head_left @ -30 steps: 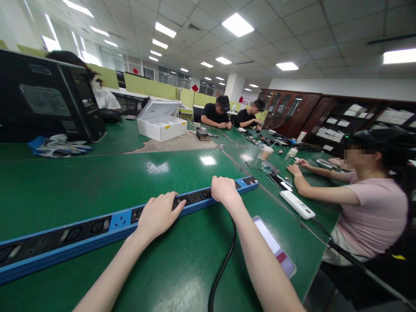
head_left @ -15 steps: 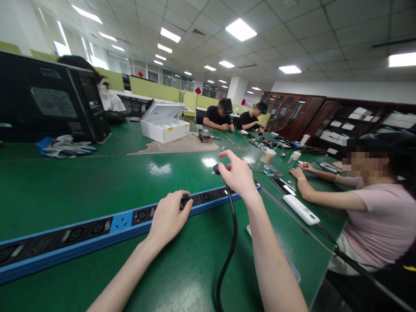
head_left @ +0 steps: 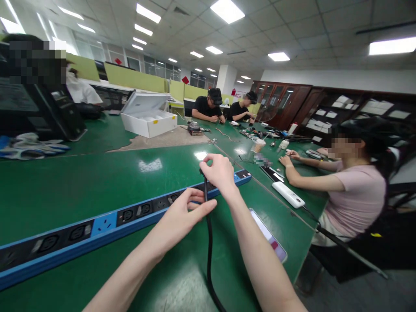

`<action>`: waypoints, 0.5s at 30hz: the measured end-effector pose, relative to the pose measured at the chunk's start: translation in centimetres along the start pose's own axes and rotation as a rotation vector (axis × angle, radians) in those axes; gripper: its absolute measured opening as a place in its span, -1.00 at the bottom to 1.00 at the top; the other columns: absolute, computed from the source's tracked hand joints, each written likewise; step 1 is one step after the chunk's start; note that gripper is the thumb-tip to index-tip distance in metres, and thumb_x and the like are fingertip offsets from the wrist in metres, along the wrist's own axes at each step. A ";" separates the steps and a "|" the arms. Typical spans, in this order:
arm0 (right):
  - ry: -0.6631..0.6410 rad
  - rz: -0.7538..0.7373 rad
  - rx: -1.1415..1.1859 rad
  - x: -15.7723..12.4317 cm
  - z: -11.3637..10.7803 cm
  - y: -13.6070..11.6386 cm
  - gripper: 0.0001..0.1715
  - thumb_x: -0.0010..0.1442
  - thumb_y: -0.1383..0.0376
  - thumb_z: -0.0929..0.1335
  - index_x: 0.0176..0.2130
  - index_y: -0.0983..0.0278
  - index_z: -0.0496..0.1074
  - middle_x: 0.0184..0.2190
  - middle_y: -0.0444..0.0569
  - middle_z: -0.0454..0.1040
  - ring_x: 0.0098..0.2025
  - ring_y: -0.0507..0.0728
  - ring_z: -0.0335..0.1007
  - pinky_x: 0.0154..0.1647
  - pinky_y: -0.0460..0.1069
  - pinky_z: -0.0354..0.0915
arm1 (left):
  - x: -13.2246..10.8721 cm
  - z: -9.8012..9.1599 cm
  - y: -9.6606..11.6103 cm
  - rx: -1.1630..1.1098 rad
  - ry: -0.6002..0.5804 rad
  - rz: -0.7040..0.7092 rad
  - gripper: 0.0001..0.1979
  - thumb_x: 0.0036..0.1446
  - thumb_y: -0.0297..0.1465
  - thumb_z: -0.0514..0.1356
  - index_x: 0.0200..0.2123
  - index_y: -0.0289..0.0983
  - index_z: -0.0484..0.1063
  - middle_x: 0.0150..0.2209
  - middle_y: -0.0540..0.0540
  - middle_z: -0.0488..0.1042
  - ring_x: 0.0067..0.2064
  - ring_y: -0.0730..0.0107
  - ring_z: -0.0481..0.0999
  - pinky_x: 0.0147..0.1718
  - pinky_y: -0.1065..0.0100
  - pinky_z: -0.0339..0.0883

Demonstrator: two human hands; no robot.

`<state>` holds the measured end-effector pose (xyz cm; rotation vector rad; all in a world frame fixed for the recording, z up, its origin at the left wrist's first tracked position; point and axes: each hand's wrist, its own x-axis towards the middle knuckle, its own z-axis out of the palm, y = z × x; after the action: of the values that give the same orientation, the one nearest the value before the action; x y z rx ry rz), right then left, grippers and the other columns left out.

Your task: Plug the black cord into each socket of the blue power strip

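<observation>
A long blue power strip (head_left: 107, 221) with black sockets lies across the green table (head_left: 97, 177). My right hand (head_left: 218, 172) is closed on the plug end of a black power cable (head_left: 209, 251), held just above the strip near its right end. The cable hangs down from the hand toward me. My left hand (head_left: 180, 217) hovers over the strip, fingers pinching toward the cable just below the plug.
A phone (head_left: 268, 236) lies face up by my right forearm. A person in a pink shirt (head_left: 354, 190) sits at right with a white power bank (head_left: 287, 194). An open white box (head_left: 147, 115), a black machine (head_left: 35, 108), gloves (head_left: 32, 145) and two more seated people are farther off.
My right hand pulled the plug out of the strip and lifted it. My left hand left the strip's top and moved to the cable. The camera view shifted right.
</observation>
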<state>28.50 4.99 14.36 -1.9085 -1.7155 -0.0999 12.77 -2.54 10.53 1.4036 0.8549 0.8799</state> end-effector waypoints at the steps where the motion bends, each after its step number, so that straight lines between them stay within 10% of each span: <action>1: 0.016 -0.010 0.000 -0.3 0.2 -0.7 -0.71 0.26 0.11 0.32 -0.17 0.11 0.61 -0.29 -0.03 0.61 -0.20 0.20 0.53 -0.13 0.01 0.32 | 0.1 0.4 -0.5 0.031 -0.025 0.010 -0.54 0.06 -0.11 0.35 -0.08 -0.27 0.38 -0.15 -0.13 0.53 -0.22 0.34 0.56 -0.32 0.38 0.44; 6: 0.017 -0.126 0.078 -0.7 0.3 -2.8 -0.70 0.34 0.11 0.28 -0.12 0.07 0.58 -0.32 -0.11 0.59 -0.20 0.16 0.51 -0.14 -0.03 0.29 | 0.3 0.2 -1.0 0.069 0.055 -0.017 -0.60 0.31 -0.03 0.02 -0.04 -0.21 0.30 -0.56 0.19 0.21 -0.75 0.56 0.16 -0.76 0.45 0.11; 15: -0.471 -0.617 0.419 0.4 -1.7 1.3 -0.69 0.30 0.23 0.39 0.04 0.18 0.53 -0.34 -0.18 0.52 -0.30 0.01 0.42 -0.21 -0.12 0.21 | 0.0 -7.5 2.3 0.493 0.297 0.139 -0.64 0.15 -0.07 0.25 -0.14 -0.18 0.60 -0.52 0.03 0.44 -0.56 0.50 0.29 -0.65 0.50 0.01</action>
<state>30.35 4.57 15.51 -1.1048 -2.3615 0.4766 6.05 0.72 12.87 1.8006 1.2731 1.0449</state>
